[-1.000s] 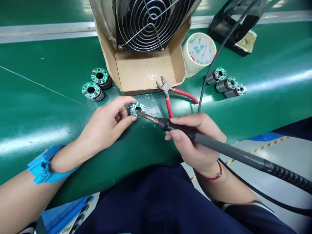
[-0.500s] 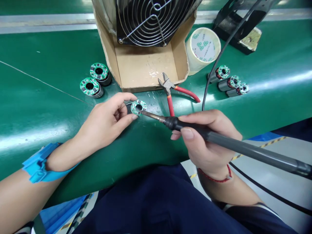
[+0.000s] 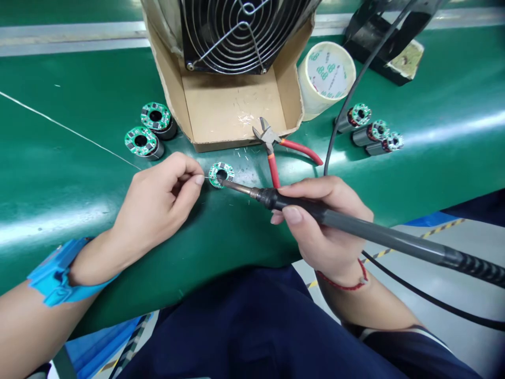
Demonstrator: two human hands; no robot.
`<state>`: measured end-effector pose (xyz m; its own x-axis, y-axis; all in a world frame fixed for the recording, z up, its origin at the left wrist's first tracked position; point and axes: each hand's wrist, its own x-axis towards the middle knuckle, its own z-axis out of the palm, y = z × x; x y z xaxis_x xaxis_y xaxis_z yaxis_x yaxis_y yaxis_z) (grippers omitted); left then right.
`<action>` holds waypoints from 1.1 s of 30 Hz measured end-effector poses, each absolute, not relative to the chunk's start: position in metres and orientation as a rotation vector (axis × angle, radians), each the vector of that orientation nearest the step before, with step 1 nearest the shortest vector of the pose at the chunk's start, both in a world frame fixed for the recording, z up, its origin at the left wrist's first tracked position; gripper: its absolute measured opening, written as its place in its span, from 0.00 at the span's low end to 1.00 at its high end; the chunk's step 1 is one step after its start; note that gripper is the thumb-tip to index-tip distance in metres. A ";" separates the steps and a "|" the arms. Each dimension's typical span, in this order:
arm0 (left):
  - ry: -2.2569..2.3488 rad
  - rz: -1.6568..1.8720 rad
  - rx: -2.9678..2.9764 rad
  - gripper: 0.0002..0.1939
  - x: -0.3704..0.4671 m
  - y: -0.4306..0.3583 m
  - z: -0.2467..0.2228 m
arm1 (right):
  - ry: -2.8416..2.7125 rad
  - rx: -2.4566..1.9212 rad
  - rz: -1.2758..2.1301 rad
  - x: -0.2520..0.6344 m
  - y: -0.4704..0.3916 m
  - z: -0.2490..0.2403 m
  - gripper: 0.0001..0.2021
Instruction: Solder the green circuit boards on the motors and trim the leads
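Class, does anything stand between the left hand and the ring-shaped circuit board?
Nothing visible blocks it. Only the thin wire pinched by the left hand spans the gap toward the circuit board. The soldering iron points in from the opposite side.

Bright light, 2 broad white glare streaks on the green table (image 3: 244,237)

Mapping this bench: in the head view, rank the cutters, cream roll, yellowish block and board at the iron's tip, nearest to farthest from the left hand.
From the left hand:
1. Board, just right of it
2. Cutters, farther right
3. Cream roll, upper right
4. Yellowish block, farthest right
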<state>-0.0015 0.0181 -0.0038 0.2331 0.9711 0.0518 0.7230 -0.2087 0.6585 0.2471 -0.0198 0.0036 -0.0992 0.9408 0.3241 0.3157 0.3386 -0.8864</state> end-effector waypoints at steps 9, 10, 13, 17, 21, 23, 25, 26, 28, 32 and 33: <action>1.523 0.588 2.053 0.06 0.000 0.018 -0.004 | -1.621 -1.163 0.808 0.246 -0.020 0.003 0.09; 1.524 0.591 2.054 0.06 0.000 0.018 -0.004 | -1.624 -1.161 0.808 0.246 -0.020 0.003 0.09; 1.540 0.609 2.016 0.06 -0.002 0.017 -0.006 | -1.632 -1.174 0.805 0.246 -0.020 0.003 0.08; 1.493 0.698 1.825 0.05 -0.004 0.017 -0.010 | -1.643 -1.201 0.794 0.245 -0.017 0.007 0.07; 1.314 0.694 1.745 0.16 -0.003 0.018 -0.012 | -1.623 -1.214 0.822 0.243 -0.010 0.015 0.06; 1.269 0.621 1.791 0.20 -0.003 0.020 -0.011 | -1.624 -1.215 0.837 0.242 -0.006 0.019 0.04; 1.270 0.582 1.818 0.19 -0.002 0.021 -0.010 | -1.646 -1.226 0.831 0.242 -0.003 0.023 0.03; 1.275 0.586 1.821 0.19 -0.001 0.022 -0.009 | -1.657 -1.234 0.824 0.242 -0.002 0.024 0.02; 1.284 0.593 1.812 0.19 -0.001 0.022 -0.009 | -1.672 -1.243 0.811 0.243 -0.002 0.026 0.02; 1.292 0.579 1.798 0.19 -0.001 0.022 -0.011 | -1.662 -1.238 0.814 0.245 -0.006 0.026 0.03; 1.292 0.582 1.795 0.19 -0.001 0.022 -0.011 | -1.649 -1.233 0.800 0.246 -0.007 0.025 0.03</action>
<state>-0.0014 0.0216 -0.0110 0.3640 0.9265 -0.0955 0.5427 -0.1276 0.8302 0.2464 -0.0067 0.0253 -0.0983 0.9559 0.2768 0.3739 0.2932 -0.8799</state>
